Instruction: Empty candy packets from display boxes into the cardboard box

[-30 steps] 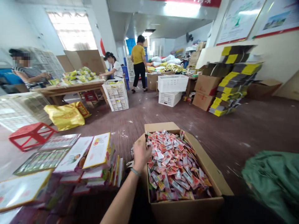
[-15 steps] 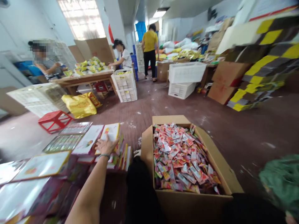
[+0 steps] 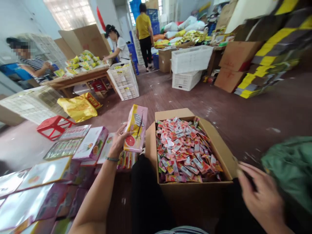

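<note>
My left hand (image 3: 119, 138) is closed around a pink and yellow box (image 3: 136, 128) with a grapefruit picture, held tilted above the stacked boxes on the left. Below it are slim colourful packs (image 3: 126, 160) standing in a row and a white-topped fruit box (image 3: 91, 143). In front of me an open cardboard carton (image 3: 220, 143) is full of small pink and orange sachets (image 3: 181, 149). My right hand (image 3: 262, 191) is by the carton's near right corner, fingers stretched and thumb apart, with nothing seen in it. Whether its fingertips touch the flap, I cannot tell.
More boxes (image 3: 36, 201) are stacked at the near left. Beyond them stand a red stool (image 3: 55, 126) and a yellow bag (image 3: 78, 107). A green sack (image 3: 290, 169) lies at the right. Farther off are white crates (image 3: 191, 60), tied yellow-grey bundles (image 3: 268, 65) and several people.
My left hand, earlier spread on the boxes at left, has lifted the pink and yellow box and moved slightly right. My right hand has come into view beside the carton.
</note>
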Action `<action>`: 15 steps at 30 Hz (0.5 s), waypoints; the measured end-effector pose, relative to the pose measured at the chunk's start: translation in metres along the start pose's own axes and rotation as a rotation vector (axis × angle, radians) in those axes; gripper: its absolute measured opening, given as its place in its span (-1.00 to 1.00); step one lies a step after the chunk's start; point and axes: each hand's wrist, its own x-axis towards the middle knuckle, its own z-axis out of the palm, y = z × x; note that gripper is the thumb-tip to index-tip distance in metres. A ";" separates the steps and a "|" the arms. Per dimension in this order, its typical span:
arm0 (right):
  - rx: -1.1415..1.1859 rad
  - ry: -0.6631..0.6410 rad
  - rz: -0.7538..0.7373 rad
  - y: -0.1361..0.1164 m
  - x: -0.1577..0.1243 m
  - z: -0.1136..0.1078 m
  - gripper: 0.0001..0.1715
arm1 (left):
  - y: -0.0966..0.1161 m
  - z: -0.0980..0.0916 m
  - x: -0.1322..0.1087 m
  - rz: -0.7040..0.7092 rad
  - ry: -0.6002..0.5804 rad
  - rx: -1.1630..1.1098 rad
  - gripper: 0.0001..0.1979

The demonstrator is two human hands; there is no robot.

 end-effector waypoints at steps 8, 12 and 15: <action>0.097 -0.287 -0.499 -0.038 0.059 0.086 -0.50 | -0.039 0.155 -0.033 -0.101 -0.710 0.300 -0.13; 0.055 -0.279 -0.498 -0.014 0.035 0.109 -0.34 | -0.069 0.183 -0.030 -0.256 -0.827 0.246 -0.12; 0.132 -0.257 -0.395 -0.002 0.027 0.114 -0.33 | -0.094 0.186 -0.016 -0.328 -0.831 0.238 -0.24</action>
